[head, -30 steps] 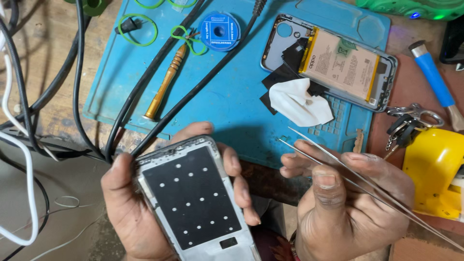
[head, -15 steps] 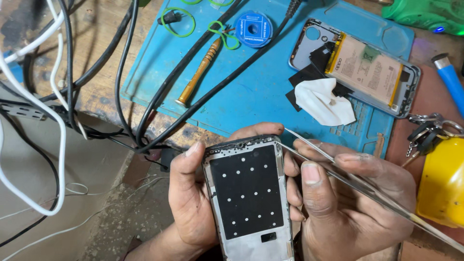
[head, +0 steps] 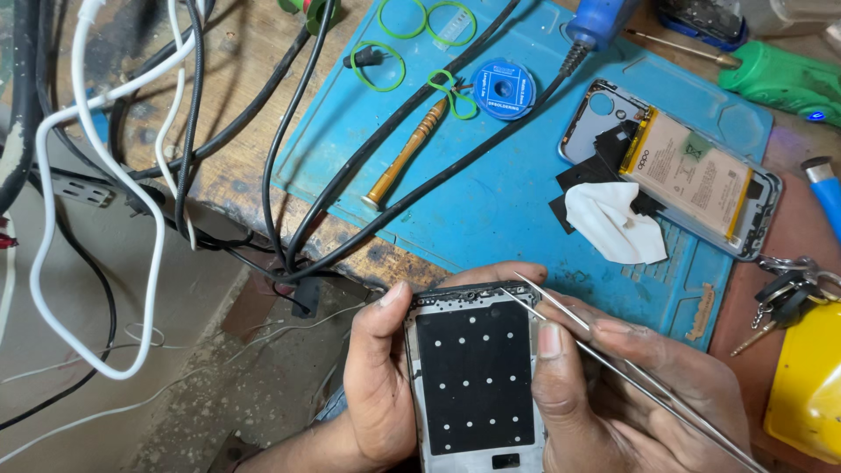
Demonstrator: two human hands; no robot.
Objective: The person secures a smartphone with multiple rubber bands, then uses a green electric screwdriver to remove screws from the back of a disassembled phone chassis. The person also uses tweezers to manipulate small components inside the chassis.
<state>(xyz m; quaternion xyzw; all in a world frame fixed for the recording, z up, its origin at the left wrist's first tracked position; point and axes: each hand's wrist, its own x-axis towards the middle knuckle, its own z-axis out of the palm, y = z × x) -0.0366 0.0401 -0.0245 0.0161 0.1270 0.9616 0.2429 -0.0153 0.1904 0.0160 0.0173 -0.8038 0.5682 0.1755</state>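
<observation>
Black-backed phone frame (head: 474,377), one, gripped by both hands; right (head: 631,394) apparently pinches one tweezers (head: 613,355); left (head: 381,385) clasps edge

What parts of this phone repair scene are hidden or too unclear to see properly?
All in the head view:
- Phone frame: its lower end is cut off by the bottom edge; both hands cover its sides.
- Tweezers: the rear end leaves the picture at the bottom right corner.
- Open phone: a white cloth hides its lower left corner.
- Yellow object: cut by the right edge, kind unclear.
- Left hand: fingers hidden behind the frame.
- Right hand: palm out of sight.
</observation>
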